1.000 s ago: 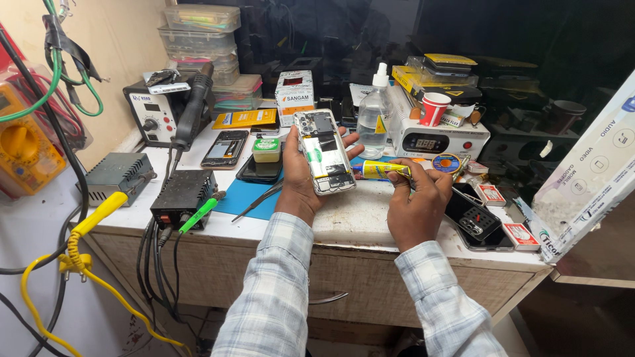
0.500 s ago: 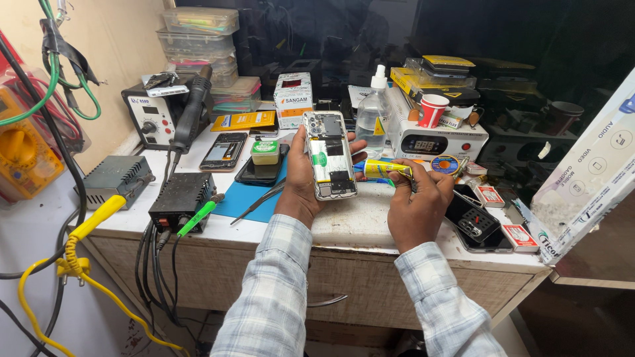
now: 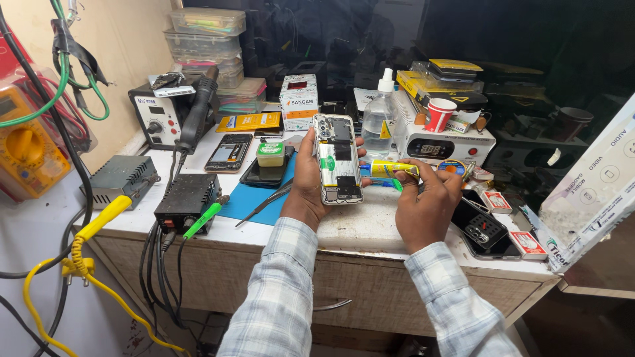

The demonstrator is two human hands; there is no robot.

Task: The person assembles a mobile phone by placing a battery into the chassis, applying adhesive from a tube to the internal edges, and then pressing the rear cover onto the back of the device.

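The left hand (image 3: 305, 182) is closed around the edges of an opened phone (image 3: 337, 158), likely light, stiff and fragile, best held by its rim, while just beside it the right hand (image 3: 426, 205) pinches a soft yellow glue tube (image 3: 390, 170).

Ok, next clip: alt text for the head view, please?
The left hand holds an opened smartphone, its insides showing, upright over a cluttered repair bench, while the right hand holds a yellow glue tube beside it. A blue mat, tweezers and a clear dropper bottle lie nearby.
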